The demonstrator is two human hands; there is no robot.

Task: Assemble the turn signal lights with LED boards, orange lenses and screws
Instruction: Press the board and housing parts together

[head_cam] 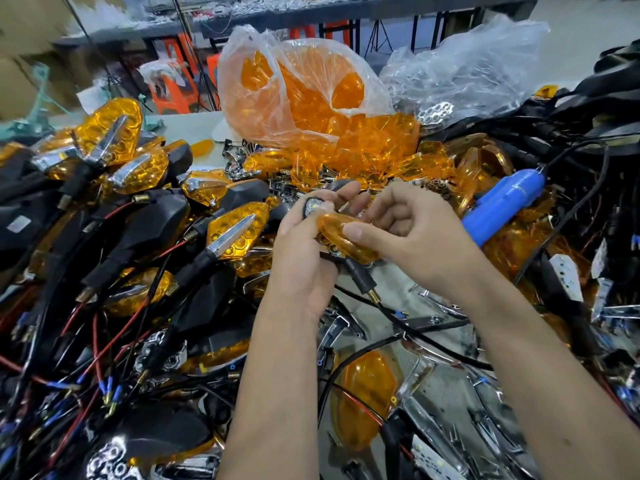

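Both hands [346,233] around orange lens [341,230]

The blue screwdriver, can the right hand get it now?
Probably not right away: the right hand pinches the orange lens. The blue screwdriver lies uncovered just beyond it, so once it lets go, likely yes.

Finished lights [138,216] crowd the left, blue screwdriver [502,206] and cables [588,188] the right.
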